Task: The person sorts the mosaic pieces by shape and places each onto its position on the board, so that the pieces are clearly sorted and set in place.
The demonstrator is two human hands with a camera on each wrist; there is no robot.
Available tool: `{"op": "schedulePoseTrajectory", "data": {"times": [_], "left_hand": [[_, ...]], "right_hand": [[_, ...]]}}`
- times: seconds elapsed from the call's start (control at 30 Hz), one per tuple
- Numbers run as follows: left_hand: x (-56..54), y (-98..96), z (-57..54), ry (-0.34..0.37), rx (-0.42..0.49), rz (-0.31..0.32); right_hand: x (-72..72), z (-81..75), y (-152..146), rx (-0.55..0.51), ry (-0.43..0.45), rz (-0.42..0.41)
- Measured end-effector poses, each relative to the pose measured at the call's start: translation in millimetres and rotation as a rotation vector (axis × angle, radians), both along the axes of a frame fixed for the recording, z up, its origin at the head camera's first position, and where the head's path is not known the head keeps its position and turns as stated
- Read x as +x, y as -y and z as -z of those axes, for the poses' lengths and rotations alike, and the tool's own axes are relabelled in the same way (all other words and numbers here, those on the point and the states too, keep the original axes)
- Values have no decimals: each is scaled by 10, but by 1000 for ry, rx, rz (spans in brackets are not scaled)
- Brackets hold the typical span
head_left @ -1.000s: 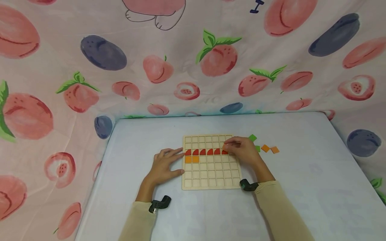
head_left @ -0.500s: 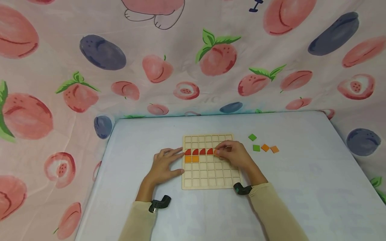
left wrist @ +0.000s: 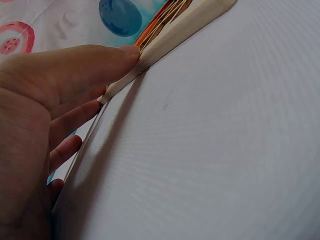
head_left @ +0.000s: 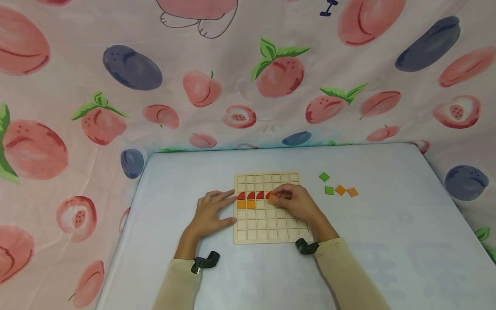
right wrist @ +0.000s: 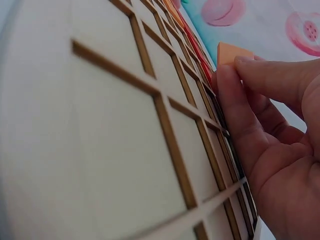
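A wooden grid board point(head_left: 255, 236) with square compartments lies on the white table. Red quarter-round tiles point(head_left: 251, 195) run along its third row from the left, and the far end of that row is hidden by my right hand. Below them, two orange square tiles point(head_left: 246, 204) fill the first two compartments of the fourth row. My right hand point(head_left: 296, 201) pinches another orange square tile point(right wrist: 231, 52) between thumb and fingers, just above the board. At the board's left edge, my left hand point(head_left: 209, 215) rests with thumb and fingertips touching the rim point(left wrist: 165, 47).
Right of the board lie two green tiles point(head_left: 329, 190) and two loose orange tiles point(head_left: 340, 190) on the table point(head_left: 387, 241). A fruit-print cloth point(head_left: 240, 51) hangs behind and at both sides. Each wrist wears a black camera point(head_left: 207, 260).
My right hand has moved left over the board with the orange tile, uncovering the green tiles beside it. The left hand stays at the edge.
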State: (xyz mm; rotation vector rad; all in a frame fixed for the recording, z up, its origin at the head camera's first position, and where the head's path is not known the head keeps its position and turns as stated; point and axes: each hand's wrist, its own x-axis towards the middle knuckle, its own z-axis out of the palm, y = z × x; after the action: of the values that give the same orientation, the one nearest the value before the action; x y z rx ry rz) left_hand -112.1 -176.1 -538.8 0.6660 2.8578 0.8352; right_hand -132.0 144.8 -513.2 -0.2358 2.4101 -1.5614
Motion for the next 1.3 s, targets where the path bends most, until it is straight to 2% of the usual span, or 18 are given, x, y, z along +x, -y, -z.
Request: {"op": "schedulePoseTrajectory", "data": {"times": [0.5,0.77,1.3], "left_hand": [[1,-4,4,-7,-9,-8],[-4,-1,12,-10,-8,-6],[-3,-7,16,-4,-18,-9]], "right_hand": [[22,88,233,6,-20,1],[12,102,274,-31,-14,12],[8,153,313,5,-35,43]]}}
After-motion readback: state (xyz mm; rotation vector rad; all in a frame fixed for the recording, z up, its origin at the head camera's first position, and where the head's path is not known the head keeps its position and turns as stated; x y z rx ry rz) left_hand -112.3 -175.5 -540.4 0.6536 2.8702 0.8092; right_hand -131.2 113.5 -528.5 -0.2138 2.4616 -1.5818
